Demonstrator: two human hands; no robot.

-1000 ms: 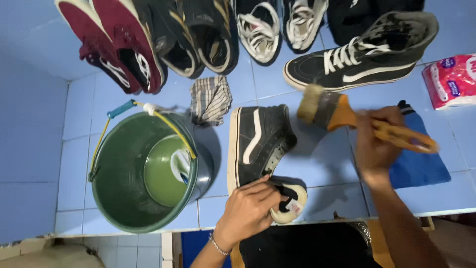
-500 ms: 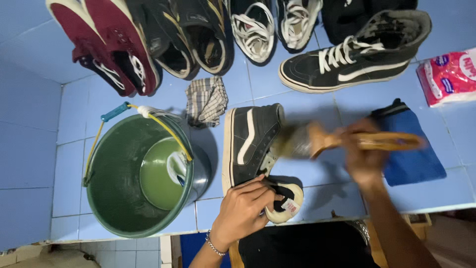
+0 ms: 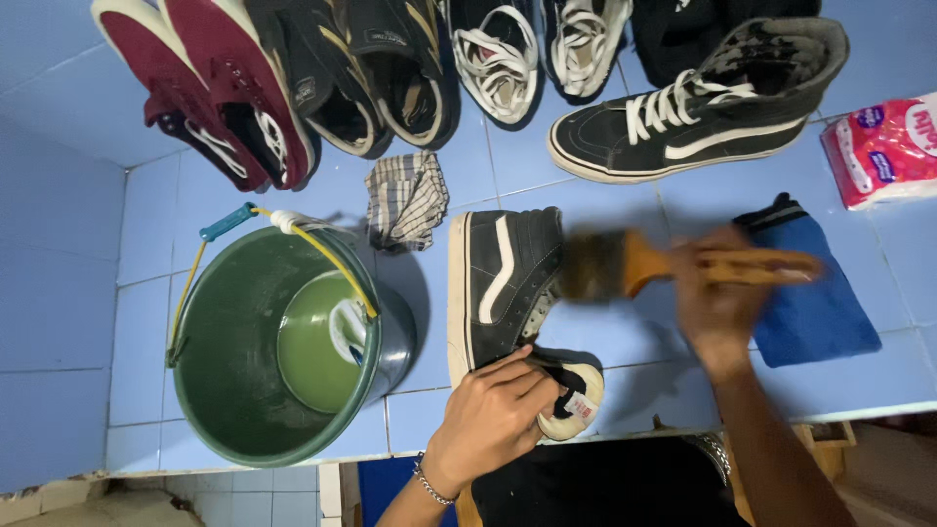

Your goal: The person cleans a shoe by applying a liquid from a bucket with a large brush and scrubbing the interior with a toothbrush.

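Observation:
A black high-top shoe (image 3: 503, 278) with a white stripe lies on its side on the blue tiled counter (image 3: 625, 346). My left hand (image 3: 493, 415) presses down on its toe end near the counter's front edge. My right hand (image 3: 717, 293) grips the orange handle of a wide brush (image 3: 610, 265). The brush's bristles touch the shoe's ankle part, and both brush and hand are blurred by motion.
A green bucket (image 3: 229, 376) with a green dipper (image 3: 317, 337) inside stands to the left. A checked cloth (image 3: 405, 200) lies behind the shoe. A blue cloth (image 3: 815, 312) lies on the right, a pink packet (image 3: 883, 146) beyond it. Several shoes (image 3: 683, 112) line the back.
My right hand swung the brush down from above the shoe to its ankle part and brushes there. My left hand stays on the toe.

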